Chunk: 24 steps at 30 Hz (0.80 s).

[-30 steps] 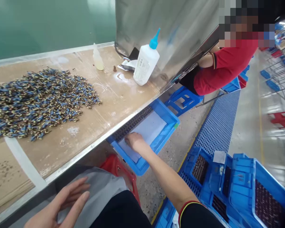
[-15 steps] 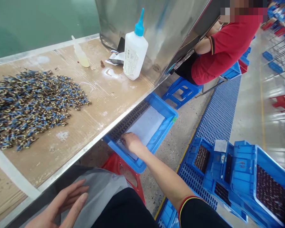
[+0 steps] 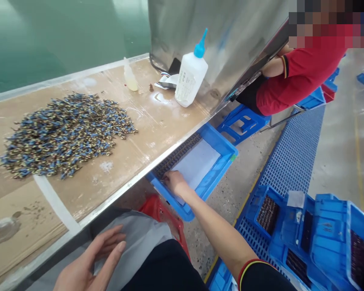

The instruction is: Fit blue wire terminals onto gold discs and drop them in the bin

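Note:
My right hand (image 3: 176,184) reaches down into a blue plastic tray (image 3: 210,198) below the table edge. Its fingers are pinched together at the near end of the rows of small dark pieces (image 3: 182,150); what lies between the fingertips is too small to make out. White paper (image 3: 198,161) lines the rest of the tray. Over my lap, my left hand (image 3: 93,258) hangs with fingers apart and nothing in it. A large heap of small blue, yellow and brown pieces (image 3: 69,133) lies on the table.
On the table (image 3: 145,141) stand a white bottle with a blue nozzle (image 3: 190,79) and a small squeeze bottle (image 3: 129,76). A person in a red shirt (image 3: 309,76) sits beyond the metal panel (image 3: 224,36). Several blue bins (image 3: 330,230) are stacked at right.
The view has shifted left, so the table, tray and bottles appear farther right. My right hand stays at the rows in the tray; my left hand keeps its open shape.

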Each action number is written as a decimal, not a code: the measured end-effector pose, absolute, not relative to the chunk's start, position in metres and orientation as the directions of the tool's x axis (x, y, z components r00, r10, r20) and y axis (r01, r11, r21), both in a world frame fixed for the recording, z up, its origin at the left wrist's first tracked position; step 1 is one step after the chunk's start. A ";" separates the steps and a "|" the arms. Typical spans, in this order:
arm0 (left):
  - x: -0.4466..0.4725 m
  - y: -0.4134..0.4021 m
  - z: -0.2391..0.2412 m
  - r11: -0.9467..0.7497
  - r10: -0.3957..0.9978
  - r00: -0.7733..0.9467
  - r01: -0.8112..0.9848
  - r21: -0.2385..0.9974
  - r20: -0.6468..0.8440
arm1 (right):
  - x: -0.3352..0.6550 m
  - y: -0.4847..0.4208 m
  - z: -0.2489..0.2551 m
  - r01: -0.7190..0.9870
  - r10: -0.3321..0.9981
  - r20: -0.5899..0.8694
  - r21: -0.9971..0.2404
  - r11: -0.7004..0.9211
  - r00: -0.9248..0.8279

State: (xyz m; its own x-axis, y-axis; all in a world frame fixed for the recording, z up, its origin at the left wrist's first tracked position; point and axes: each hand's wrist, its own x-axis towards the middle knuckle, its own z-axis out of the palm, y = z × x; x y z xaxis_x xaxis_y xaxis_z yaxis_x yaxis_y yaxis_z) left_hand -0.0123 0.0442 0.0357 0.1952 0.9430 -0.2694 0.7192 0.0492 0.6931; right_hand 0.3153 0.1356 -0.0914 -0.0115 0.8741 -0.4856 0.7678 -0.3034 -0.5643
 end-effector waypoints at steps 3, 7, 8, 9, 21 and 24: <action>-0.013 0.043 0.039 0.054 0.923 0.238 0.697 0.715 -0.301 | 0.315 0.134 -0.085 0.745 0.892 -0.451 -0.599 -0.293 -0.012; -0.014 0.035 0.044 0.100 0.931 0.202 0.661 0.744 -0.304 | 0.328 0.122 -0.058 0.711 0.935 -0.353 -0.653 -0.260 0.018; -0.014 0.032 0.045 0.129 0.933 0.176 0.648 0.751 -0.312 | 0.333 0.117 -0.046 0.701 0.947 -0.320 -0.667 -0.253 0.038; -0.014 0.028 0.044 0.156 0.939 0.145 0.632 0.759 -0.313 | 0.337 0.113 -0.032 0.691 0.956 -0.285 -0.679 -0.249 0.065; -0.054 -0.005 0.037 0.119 0.972 0.098 0.582 0.805 -0.215 | 0.221 0.213 0.090 0.792 0.974 0.171 -0.570 0.219 -0.147; -0.085 -0.023 0.042 0.169 0.979 -0.011 0.600 0.782 -0.203 | 0.203 0.230 0.088 0.843 0.980 0.144 -0.502 0.190 -0.135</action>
State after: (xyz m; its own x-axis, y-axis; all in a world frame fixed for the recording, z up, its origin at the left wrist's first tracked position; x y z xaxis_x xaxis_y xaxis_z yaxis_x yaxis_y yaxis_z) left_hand -0.0855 -0.0230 0.0424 -0.0112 0.9791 -0.2033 0.5997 0.1692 0.7821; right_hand 0.2032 0.2304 0.0876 -0.1355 0.9803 0.1438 0.8434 0.1903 -0.5025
